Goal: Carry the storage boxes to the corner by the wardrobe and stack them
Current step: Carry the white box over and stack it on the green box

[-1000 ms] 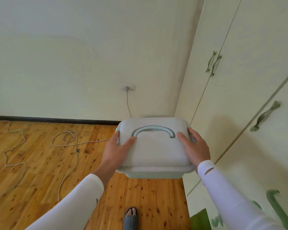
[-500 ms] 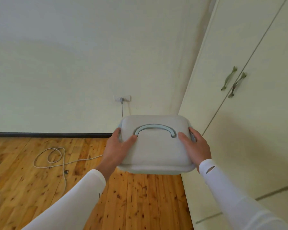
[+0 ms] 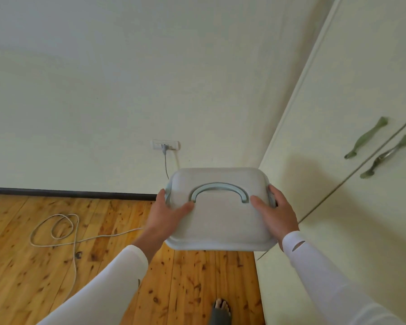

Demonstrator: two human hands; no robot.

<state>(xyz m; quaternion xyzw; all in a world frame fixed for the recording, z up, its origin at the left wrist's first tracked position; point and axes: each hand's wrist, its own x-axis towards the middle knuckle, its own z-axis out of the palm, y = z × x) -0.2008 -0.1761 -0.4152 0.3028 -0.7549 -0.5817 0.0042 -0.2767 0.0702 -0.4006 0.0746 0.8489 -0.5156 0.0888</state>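
Grey storage box (image 3: pixel 220 219): left hand (image 3: pixel 167 214) and right hand (image 3: pixel 275 212) grip its ends, above the wooden floor (image 3: pixel 17 273) at its far right corner. Cable (image 3: pixel 56 231) looped on floor; wall socket (image 3: pixel 165 144); wardrobe (image 3: pixel 361 90) at right.

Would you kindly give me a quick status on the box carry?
Left hand, right hand gripping storage box. Aloft beside wardrobe. Cable on floor, left.

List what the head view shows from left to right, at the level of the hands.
coiled cable on the floor → left hand → storage box → right hand → wardrobe door handles
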